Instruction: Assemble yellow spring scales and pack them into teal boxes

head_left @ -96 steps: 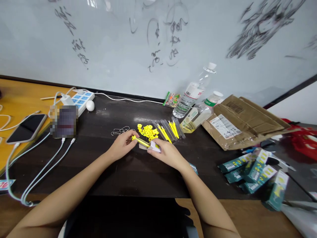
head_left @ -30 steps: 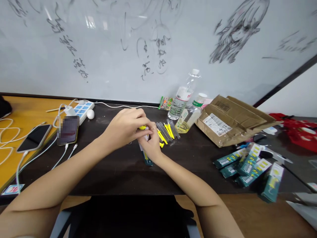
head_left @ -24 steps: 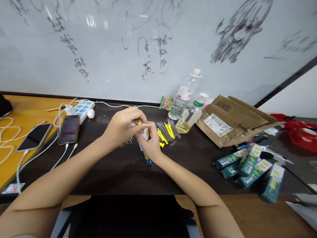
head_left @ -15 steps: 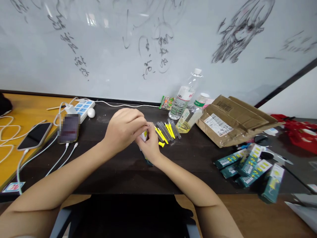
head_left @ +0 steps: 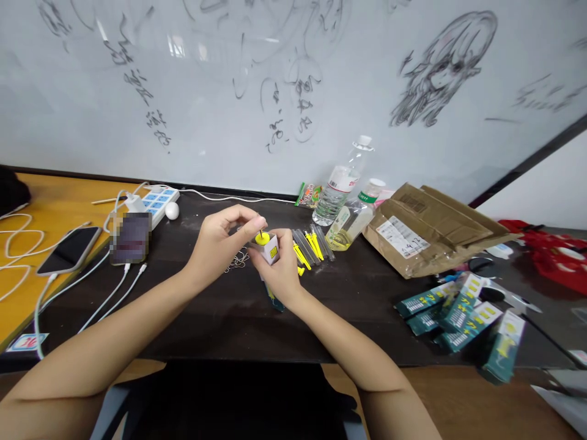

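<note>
Half a second ago the left hand [head_left: 222, 238] was curled over the mouth of the box [head_left: 271, 254]; now it has opened up, baring a yellow disc-topped piece [head_left: 262, 238] seated there, thumb and forefinger right above, though I can't tell whether they pinch its thin stem. The right hand [head_left: 284, 272] still grips the box upright over the dark desk [head_left: 220, 330], and the wire clips [head_left: 237, 261] show again beside the left hand.
</note>
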The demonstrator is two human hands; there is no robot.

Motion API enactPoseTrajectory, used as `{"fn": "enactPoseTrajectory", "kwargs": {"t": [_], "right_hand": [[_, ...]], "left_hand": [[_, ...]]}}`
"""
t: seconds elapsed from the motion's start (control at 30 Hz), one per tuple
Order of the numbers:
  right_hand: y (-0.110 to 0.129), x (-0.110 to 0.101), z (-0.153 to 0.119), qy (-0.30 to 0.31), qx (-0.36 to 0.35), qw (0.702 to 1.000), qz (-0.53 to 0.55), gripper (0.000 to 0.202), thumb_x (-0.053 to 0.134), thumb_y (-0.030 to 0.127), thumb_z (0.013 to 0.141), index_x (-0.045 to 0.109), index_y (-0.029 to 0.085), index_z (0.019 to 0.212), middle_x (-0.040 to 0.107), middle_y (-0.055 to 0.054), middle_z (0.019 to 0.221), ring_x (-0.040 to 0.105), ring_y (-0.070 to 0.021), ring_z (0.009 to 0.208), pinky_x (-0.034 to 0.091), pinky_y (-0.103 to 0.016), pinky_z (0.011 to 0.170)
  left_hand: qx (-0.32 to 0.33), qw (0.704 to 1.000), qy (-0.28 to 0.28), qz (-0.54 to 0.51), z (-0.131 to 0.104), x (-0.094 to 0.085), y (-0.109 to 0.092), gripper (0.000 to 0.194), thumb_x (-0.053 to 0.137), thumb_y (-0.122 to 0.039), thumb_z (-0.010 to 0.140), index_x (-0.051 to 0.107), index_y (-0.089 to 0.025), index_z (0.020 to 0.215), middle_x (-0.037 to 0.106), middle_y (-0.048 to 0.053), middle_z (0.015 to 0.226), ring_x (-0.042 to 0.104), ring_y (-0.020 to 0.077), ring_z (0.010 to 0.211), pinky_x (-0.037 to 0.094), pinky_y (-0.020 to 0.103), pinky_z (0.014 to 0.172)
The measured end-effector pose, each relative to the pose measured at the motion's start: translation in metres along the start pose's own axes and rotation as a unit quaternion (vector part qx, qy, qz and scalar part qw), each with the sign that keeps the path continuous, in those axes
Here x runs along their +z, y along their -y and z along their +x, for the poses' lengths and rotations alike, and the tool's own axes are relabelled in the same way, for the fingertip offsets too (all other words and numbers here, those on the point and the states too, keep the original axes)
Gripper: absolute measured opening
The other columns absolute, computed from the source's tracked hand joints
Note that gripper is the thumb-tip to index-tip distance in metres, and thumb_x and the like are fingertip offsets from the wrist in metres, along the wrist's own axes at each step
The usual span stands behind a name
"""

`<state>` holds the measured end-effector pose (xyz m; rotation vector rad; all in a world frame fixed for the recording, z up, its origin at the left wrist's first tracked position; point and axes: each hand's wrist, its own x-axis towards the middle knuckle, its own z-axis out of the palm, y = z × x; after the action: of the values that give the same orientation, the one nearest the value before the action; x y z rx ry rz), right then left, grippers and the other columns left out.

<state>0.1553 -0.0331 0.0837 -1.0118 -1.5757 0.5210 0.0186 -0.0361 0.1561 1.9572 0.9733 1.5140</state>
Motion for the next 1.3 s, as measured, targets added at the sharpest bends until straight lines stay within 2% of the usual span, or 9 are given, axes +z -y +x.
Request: {"fn": "enactPoseTrajectory", "kwargs": {"t": [0.3,0.4,0.53,0.73,0.83,0.93,1.0,1.13,1.3], "right_hand": [[0.002,0.001,-0.003,0.001,-0.028,1.0,0.004,0.033,0.067,0.039,0.075,0.044,0.024,0.094,0.053,0.003,0.077,0.05,-0.0132,0.064,0.039,-0.027,0.059],[0.005,0.001,-0.004,0.004,-0.024,1.0,-0.005,0.033,0.067,0.039,0.075,0.044,0.024,0.093,0.053,0.003,0.076,0.05,-0.0132,0.063,0.039,-0.027,0.059],[0.006,0.0,-0.002,0.003,-0.018,1.0,-0.016,0.031,0.066,0.039,0.075,0.043,0.024,0.091,0.052,0.004,0.073,0.05,-0.0134,0.063,0.038,-0.027,0.058],[0.006,0.0,-0.003,0.004,-0.025,1.0,-0.014,0.033,0.064,0.037,0.076,0.044,0.025,0.099,0.054,0.001,0.081,0.054,-0.0156,0.071,0.04,-0.028,0.061],[0.007,-0.001,-0.005,-0.005,-0.038,0.999,-0.015,0.037,0.064,0.036,0.075,0.044,0.025,0.105,0.056,-0.001,0.089,0.056,-0.0168,0.075,0.043,-0.029,0.064],[0.007,-0.002,-0.005,-0.002,-0.054,0.998,-0.017,0.04,0.064,0.035,0.076,0.044,0.026,0.11,0.058,-0.003,0.098,0.058,-0.0183,0.081,0.046,-0.031,0.068],[0.005,-0.004,-0.003,-0.006,-0.059,0.998,-0.009,0.041,0.063,0.036,0.078,0.044,0.026,0.113,0.059,-0.004,0.102,0.058,-0.019,0.085,0.047,-0.032,0.07],[0.0,-0.006,-0.002,-0.02,-0.046,0.999,0.01,0.039,0.062,0.038,0.08,0.045,0.025,0.113,0.059,-0.005,0.103,0.059,-0.0189,0.086,0.047,-0.031,0.071],[0.002,-0.006,-0.005,-0.01,-0.039,0.999,0.015,0.038,0.063,0.035,0.079,0.045,0.025,0.111,0.06,-0.003,0.096,0.057,-0.0169,0.079,0.046,-0.03,0.066]], "left_hand": [[0.041,0.995,-0.044,0.076,0.007,0.0,0.015,0.019,0.065,-0.03,0.08,0.061,-0.019,0.066,0.063,0.002,0.077,0.059,0.0139,0.075,0.049,0.03,0.072],[0.096,0.983,-0.089,0.132,0.002,0.002,0.015,0.019,0.062,-0.031,0.083,0.058,-0.02,0.068,0.063,0.001,0.074,0.058,0.0146,0.074,0.048,0.032,0.075],[0.195,0.946,-0.11,0.233,-0.001,0.003,0.013,0.02,0.062,-0.032,0.084,0.055,-0.022,0.068,0.064,-0.001,0.072,0.058,0.0155,0.075,0.041,0.041,0.094],[0.165,0.955,-0.02,0.246,-0.002,0.003,0.011,0.022,0.06,-0.036,0.085,0.058,-0.021,0.069,0.064,0.001,0.08,0.056,0.0178,0.084,0.039,0.042,0.095],[0.121,0.968,0.03,0.218,-0.004,0.002,0.01,0.023,0.058,-0.036,0.086,0.063,-0.02,0.071,0.063,0.005,0.098,0.054,0.0195,0.097,0.041,0.04,0.093],[0.128,0.963,0.082,0.221,-0.005,-0.002,0.01,0.024,0.053,-0.032,0.089,0.067,-0.02,0.073,0.058,0.005,0.121,0.048,0.0235,0.116,0.036,0.046,0.1],[0.15,0.958,0.083,0.232,-0.007,-0.005,0.01,0.022,0.052,-0.03,0.09,0.069,-0.022,0.078,0.055,0.005,0.128,0.046,0.025,0.121,0.035,0.048,0.103],[0.165,0.965,0.015,0.204,-0.011,-0.002,0.013,0.017,0.053,-0.027,0.088,0.067,-0.023,0.098,0.057,0.007,0.122,0.051,0.0221,0.116,0.042,0.043,0.099],[0.154,0.963,0.063,0.213,-0.008,0.004,0.013,0.026,0.05,-0.025,0.09,0.063,-0.025,0.112,0.053,0.007,0.129,0.049,0.0225,0.121,0.041,0.044,0.101]]}}
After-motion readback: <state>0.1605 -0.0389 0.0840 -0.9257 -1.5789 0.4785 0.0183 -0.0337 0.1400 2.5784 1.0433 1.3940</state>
